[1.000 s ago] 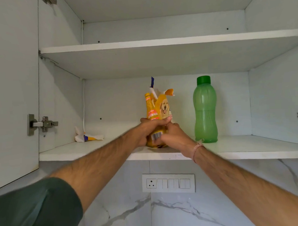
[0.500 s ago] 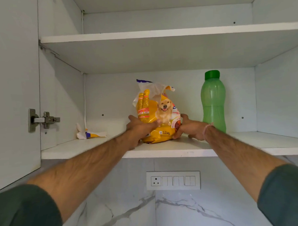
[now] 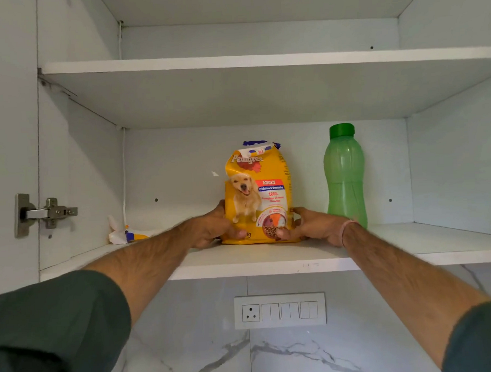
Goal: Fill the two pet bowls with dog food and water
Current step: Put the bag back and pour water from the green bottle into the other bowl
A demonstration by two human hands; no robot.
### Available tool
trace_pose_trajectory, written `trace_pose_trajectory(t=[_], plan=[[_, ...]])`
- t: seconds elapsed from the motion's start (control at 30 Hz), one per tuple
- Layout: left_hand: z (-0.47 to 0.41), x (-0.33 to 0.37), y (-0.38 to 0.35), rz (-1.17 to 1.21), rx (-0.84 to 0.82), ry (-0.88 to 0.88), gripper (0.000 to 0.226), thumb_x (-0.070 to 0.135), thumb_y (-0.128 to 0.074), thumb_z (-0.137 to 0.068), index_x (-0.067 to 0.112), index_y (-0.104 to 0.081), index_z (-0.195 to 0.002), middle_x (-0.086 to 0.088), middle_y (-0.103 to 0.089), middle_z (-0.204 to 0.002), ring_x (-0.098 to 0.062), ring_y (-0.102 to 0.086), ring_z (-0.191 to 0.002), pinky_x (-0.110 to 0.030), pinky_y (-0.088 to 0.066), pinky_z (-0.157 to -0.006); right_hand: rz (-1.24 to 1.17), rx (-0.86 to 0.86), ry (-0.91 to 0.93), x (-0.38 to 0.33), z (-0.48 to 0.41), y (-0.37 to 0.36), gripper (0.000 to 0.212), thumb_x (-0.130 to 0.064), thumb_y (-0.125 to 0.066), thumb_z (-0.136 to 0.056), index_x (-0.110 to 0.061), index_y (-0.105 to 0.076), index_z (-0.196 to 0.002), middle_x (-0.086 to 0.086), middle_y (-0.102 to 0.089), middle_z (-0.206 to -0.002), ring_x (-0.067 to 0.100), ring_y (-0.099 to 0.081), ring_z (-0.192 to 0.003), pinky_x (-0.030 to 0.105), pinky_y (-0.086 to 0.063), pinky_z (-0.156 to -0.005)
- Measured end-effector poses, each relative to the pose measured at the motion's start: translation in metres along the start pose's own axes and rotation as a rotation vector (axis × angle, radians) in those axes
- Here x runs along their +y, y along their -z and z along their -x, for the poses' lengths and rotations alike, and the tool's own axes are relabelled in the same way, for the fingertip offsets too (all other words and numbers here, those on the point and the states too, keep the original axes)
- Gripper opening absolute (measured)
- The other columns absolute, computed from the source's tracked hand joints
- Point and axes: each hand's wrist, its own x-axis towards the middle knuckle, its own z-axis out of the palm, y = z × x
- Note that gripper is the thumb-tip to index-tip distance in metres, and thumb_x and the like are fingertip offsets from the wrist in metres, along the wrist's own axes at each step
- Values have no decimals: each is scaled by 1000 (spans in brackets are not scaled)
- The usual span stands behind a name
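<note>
Turned label-forward since earlier: yellow plastic dog-food bag, upright mid white lower shelf; left hand, right hand, each grip curled round its base. Green plastic bottle right. Bowls unseen; filling seemingly unstarted.

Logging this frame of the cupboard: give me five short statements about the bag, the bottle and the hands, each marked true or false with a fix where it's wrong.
1. The left hand and right hand both grip the dog food bag near its base. True.
2. The green bottle stands left of the bag. False: it stands to the right.
3. The bottle's cap is on. True.
4. The bag lies flat on the upper shelf. False: it stands upright on the lower shelf.
5. A scrap of packaging lies at the shelf's left end. True.
</note>
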Motion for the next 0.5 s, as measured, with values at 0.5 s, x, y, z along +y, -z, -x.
trace_pose_trajectory(t=[0.5], plan=[[-11,-18,11,-194,190,69,91,2,-84,-80,16,-28,-151,-5,-54,-133,-24,-57,-119,-37,-55,-95,130,275,1,-4,1,-15,99,-61,-83,-72,-17,-30,-144,5,-65,-121,25,-65,-111,42,-54,-99]])
